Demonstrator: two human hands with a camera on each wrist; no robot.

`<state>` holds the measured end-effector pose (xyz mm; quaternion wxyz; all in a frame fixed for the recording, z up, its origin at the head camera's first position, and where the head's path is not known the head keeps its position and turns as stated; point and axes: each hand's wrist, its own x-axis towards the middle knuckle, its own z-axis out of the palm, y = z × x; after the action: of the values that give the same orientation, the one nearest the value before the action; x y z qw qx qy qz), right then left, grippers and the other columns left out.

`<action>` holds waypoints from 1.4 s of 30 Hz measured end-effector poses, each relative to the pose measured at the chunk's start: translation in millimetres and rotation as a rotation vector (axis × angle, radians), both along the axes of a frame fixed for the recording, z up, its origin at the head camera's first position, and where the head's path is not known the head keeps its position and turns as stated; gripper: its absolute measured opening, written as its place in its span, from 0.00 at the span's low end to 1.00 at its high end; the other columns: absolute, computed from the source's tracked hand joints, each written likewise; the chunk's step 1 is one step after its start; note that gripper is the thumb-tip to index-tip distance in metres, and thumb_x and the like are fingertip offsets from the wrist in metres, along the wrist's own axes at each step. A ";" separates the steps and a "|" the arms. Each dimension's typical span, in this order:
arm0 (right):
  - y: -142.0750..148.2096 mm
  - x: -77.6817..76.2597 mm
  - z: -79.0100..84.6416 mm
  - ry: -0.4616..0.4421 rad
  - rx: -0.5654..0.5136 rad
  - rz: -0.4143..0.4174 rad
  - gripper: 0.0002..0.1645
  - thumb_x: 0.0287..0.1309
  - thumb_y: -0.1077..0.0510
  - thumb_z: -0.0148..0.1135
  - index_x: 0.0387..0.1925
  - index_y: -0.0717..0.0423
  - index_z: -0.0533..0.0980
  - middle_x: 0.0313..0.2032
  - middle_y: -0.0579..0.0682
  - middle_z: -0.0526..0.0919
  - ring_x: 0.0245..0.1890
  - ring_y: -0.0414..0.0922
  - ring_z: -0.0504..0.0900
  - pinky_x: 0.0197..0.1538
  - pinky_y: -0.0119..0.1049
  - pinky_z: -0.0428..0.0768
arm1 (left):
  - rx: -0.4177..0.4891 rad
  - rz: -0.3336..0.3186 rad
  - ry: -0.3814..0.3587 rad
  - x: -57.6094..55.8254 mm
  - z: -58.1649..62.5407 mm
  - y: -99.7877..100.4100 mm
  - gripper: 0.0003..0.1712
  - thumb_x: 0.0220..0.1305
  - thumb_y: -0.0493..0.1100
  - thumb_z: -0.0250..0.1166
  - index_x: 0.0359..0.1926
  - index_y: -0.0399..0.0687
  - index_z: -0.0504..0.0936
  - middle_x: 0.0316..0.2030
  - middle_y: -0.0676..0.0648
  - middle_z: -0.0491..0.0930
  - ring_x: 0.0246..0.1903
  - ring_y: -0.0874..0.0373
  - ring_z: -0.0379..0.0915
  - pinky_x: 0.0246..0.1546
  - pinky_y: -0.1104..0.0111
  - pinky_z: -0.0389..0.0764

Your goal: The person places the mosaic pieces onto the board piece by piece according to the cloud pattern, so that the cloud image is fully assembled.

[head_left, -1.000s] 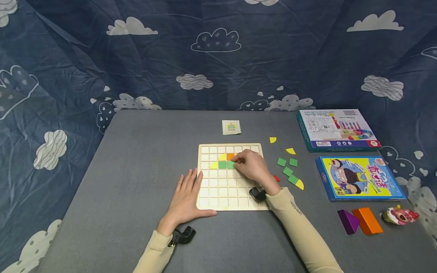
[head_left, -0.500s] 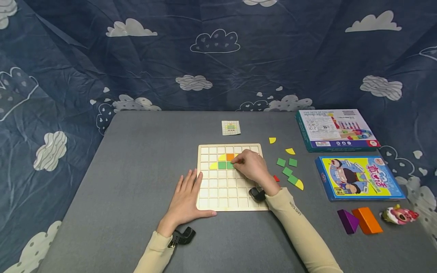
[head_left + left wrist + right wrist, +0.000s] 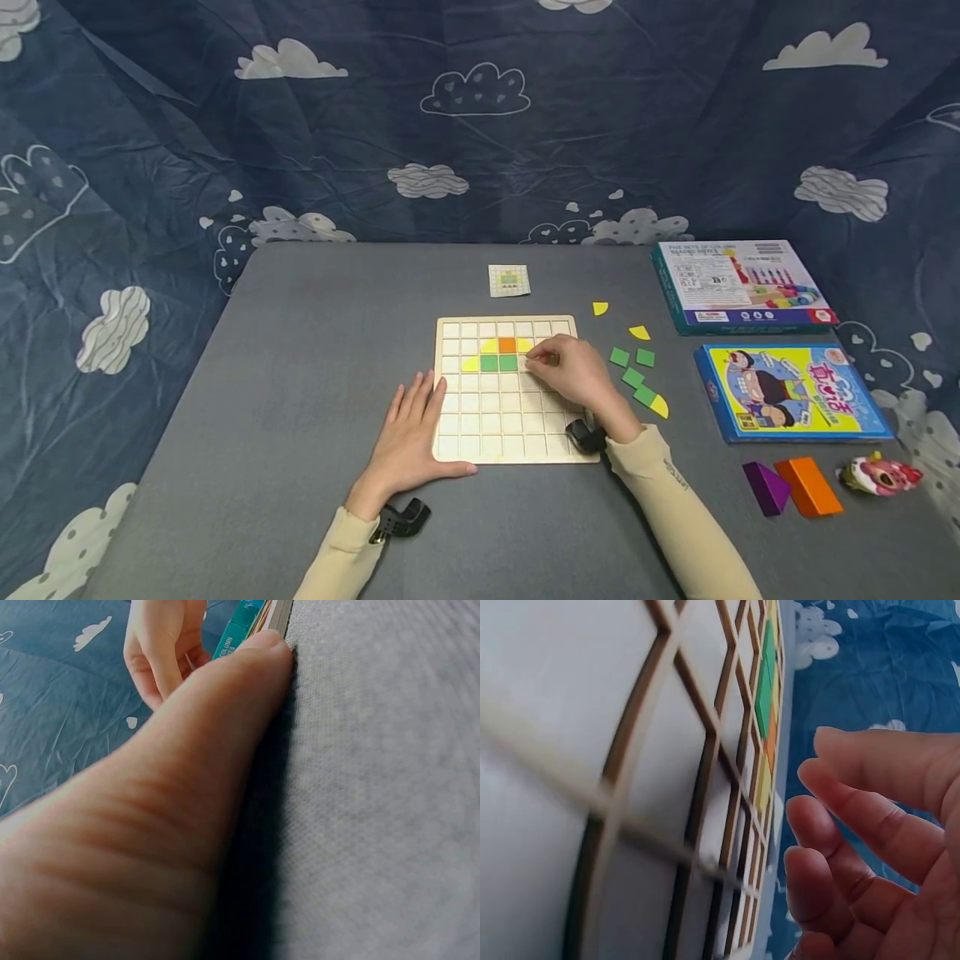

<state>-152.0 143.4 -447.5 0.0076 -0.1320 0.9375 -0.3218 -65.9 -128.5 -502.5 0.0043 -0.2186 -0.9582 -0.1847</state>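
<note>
A wooden grid board (image 3: pixel 489 423) lies on the grey table. Set in its upper squares are an orange square tile (image 3: pixel 507 345), two green square tiles (image 3: pixel 488 363) side by side below it, and yellow quarter-round tiles (image 3: pixel 471 364). My left hand (image 3: pixel 401 437) is spread at the board's lower left corner, fingertips on the left edge and thumb along the front. Over the right part of the board hovers my right hand (image 3: pixel 572 368), fingers loosely bent. In the right wrist view nothing shows between the right thumb and fingertips (image 3: pixel 810 776).
Loose green tiles (image 3: pixel 644 357) and yellow tiles (image 3: pixel 639 332) lie right of the board. A small pattern card (image 3: pixel 509 281) lies behind it. Farther right are two boxes (image 3: pixel 795 392), a purple block (image 3: pixel 767 488), an orange block (image 3: pixel 809 487) and a small figurine (image 3: pixel 879 474).
My right hand has let go of the second green tile and moved a little right, uncovering it and a yellow tile. A red piece by the right wrist is now hidden. My left hand stays put.
</note>
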 end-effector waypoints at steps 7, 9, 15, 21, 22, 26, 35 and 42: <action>24.3 4.0 -0.7 0.049 -0.036 -0.069 0.07 0.55 0.56 0.68 0.34 0.55 0.85 0.27 0.47 0.79 0.22 0.43 0.71 0.24 0.37 0.67 | 0.000 -0.008 0.005 0.0 -0.1 -0.9 0.72 0.41 0.81 0.60 0.74 0.41 0.42 0.73 0.38 0.40 0.72 0.48 0.29 0.69 0.56 0.32; 31.7 5.5 -2.0 0.074 -0.041 -0.098 0.07 0.55 0.57 0.68 0.33 0.56 0.85 0.27 0.48 0.79 0.21 0.44 0.70 0.22 0.37 0.66 | -0.001 -0.009 0.005 0.0 0.1 -0.8 0.72 0.41 0.81 0.60 0.74 0.41 0.42 0.73 0.39 0.40 0.72 0.48 0.29 0.69 0.56 0.32; 52.7 8.5 -4.3 0.121 -0.044 -0.185 0.08 0.54 0.57 0.68 0.34 0.57 0.85 0.29 0.51 0.79 0.20 0.45 0.69 0.19 0.39 0.66 | -0.008 -0.004 0.001 -0.4 0.3 -1.1 0.72 0.41 0.81 0.60 0.74 0.41 0.42 0.73 0.39 0.40 0.72 0.49 0.28 0.69 0.57 0.30; 75.0 7.6 -4.6 0.127 -0.039 -0.230 0.09 0.56 0.56 0.67 0.36 0.57 0.85 0.28 0.51 0.81 0.19 0.45 0.69 0.20 0.38 0.65 | -0.011 -0.001 -0.006 -0.9 0.2 -1.3 0.73 0.41 0.81 0.60 0.74 0.42 0.42 0.73 0.40 0.39 0.72 0.49 0.28 0.69 0.57 0.30; 78.6 7.3 -4.6 0.125 -0.035 -0.235 0.10 0.56 0.56 0.67 0.36 0.57 0.84 0.28 0.51 0.82 0.19 0.45 0.69 0.21 0.38 0.65 | -0.010 -0.001 -0.008 -1.0 0.3 -1.3 0.73 0.41 0.81 0.60 0.74 0.42 0.42 0.73 0.40 0.39 0.72 0.50 0.28 0.69 0.57 0.30; 91.2 6.7 -4.9 0.099 -0.019 -0.257 0.11 0.56 0.56 0.67 0.38 0.59 0.84 0.28 0.52 0.81 0.21 0.46 0.70 0.22 0.38 0.65 | -0.006 -0.001 -0.011 -1.1 0.2 -1.3 0.73 0.41 0.81 0.60 0.74 0.42 0.42 0.73 0.40 0.39 0.72 0.50 0.27 0.68 0.57 0.29; 105.0 8.0 -4.3 -0.023 0.048 -0.328 0.15 0.57 0.54 0.66 0.42 0.62 0.82 0.31 0.55 0.77 0.29 0.51 0.71 0.28 0.39 0.64 | -0.003 -0.002 -0.011 -0.9 0.3 -0.9 0.73 0.41 0.82 0.59 0.74 0.42 0.42 0.73 0.39 0.39 0.72 0.49 0.27 0.69 0.57 0.30; 108.5 6.6 -6.5 -0.070 0.081 -0.334 0.18 0.56 0.55 0.67 0.44 0.64 0.81 0.34 0.58 0.77 0.32 0.53 0.71 0.31 0.40 0.64 | 0.005 -0.005 0.000 -0.7 0.2 0.0 0.72 0.41 0.81 0.60 0.74 0.41 0.43 0.73 0.39 0.40 0.72 0.49 0.29 0.69 0.56 0.31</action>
<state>-145.3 251.9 -453.9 -0.0080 0.0375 0.9577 -0.2850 -66.6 -128.5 -502.3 0.0046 -0.2211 -0.9571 -0.1872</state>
